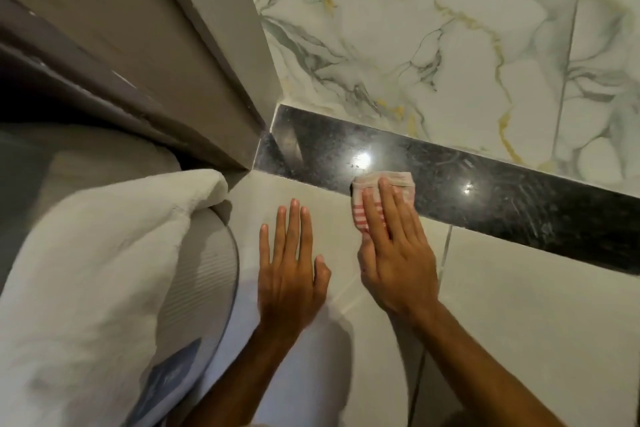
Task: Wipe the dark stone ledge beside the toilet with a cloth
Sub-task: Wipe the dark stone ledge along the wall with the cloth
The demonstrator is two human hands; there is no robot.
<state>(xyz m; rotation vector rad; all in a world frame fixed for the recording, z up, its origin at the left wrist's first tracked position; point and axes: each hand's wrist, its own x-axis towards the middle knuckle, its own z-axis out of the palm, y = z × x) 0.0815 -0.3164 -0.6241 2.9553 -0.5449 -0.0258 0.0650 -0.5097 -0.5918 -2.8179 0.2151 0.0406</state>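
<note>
A dark polished stone ledge (485, 198) runs from the corner at centre down to the right edge, with smear marks and two light reflections on it. My right hand (394, 253) lies flat on a pink-and-white striped cloth (374, 189) and presses it on the ledge's near edge. The fingers cover most of the cloth. My left hand (291, 263) rests flat with fingers spread on the pale tile (311, 191) just left of the cloth, holding nothing.
A white towel (93, 253) drapes over a grey ribbed surface (201, 274) at lower left. A brown door frame (194, 55) meets the ledge's left end. Marbled wall tiles (433, 45) rise behind the ledge. Pale tile (536, 322) extends below it.
</note>
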